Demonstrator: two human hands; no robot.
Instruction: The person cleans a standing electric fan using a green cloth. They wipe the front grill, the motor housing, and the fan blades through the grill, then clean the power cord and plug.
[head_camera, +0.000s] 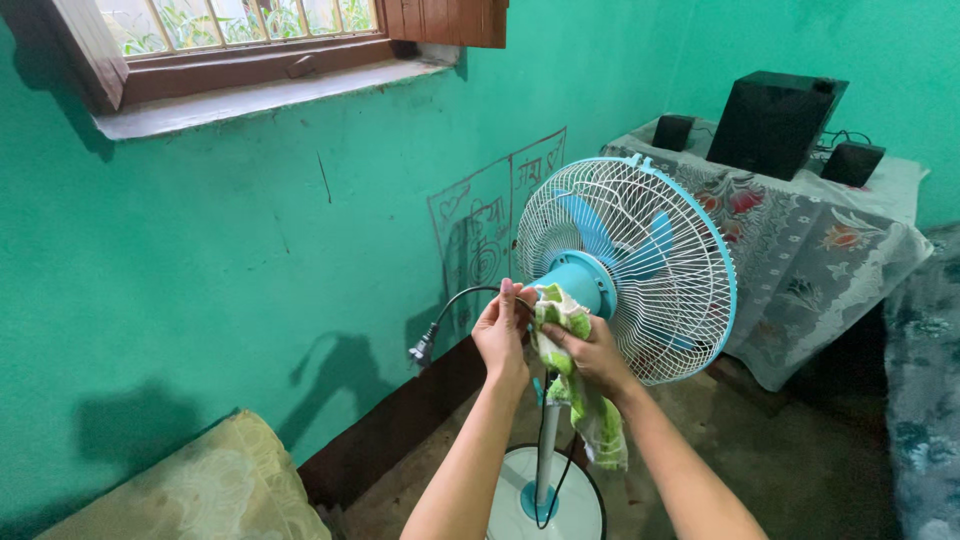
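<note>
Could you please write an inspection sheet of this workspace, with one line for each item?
Surface: bare brown floor; round white fan base stands on it.
Job's things: blue-and-white pedestal fan, grille intact; green-and-white cloth pressed against the motor housing.
Clutter: yellowish cushion at lower left.
Grippers: left hand at the back of the housing, touching it; right hand grips the cloth.
Cables: black fan cord with plug hangs loose, unplugged; another stretch runs down the pole.
Surroundings: green wall with drawings, wooden window, table under a floral cover carrying three black speakers.
</note>
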